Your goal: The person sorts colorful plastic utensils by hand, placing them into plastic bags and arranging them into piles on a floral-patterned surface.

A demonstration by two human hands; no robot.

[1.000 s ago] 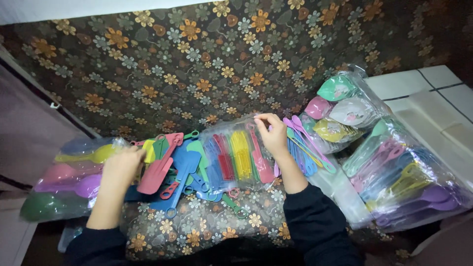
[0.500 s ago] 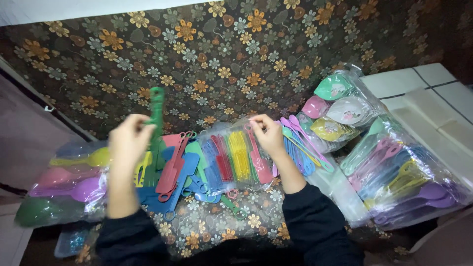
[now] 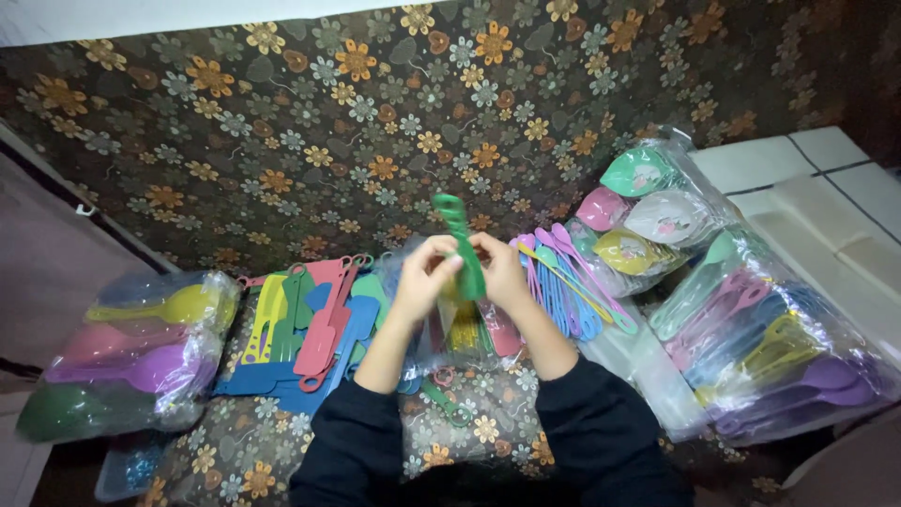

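A green plastic spatula (image 3: 462, 242) stands upright between both hands at the middle of the view. My left hand (image 3: 422, 277) grips its lower part from the left, and my right hand (image 3: 502, 270) grips it from the right. Below the hands lies a clear plastic bag (image 3: 450, 338) holding yellow, red and green plastic utensils. To its left is a loose pile of flat plastic spatulas (image 3: 310, 324) in red, blue, green and yellow. All of this rests on a dark floral cloth (image 3: 375, 122).
A clear bag of coloured plastic spoons (image 3: 131, 347) lies at the left. Loose purple and blue spoons (image 3: 563, 282) lie right of the hands. Bags of pastel ladles (image 3: 648, 211) and of long utensils (image 3: 770, 347) sit at the right, beside white tiles (image 3: 807, 160).
My left hand lifted the green spatula out of the pile at the left and carried it to the middle. My right hand left the bag and took hold of the spatula too.
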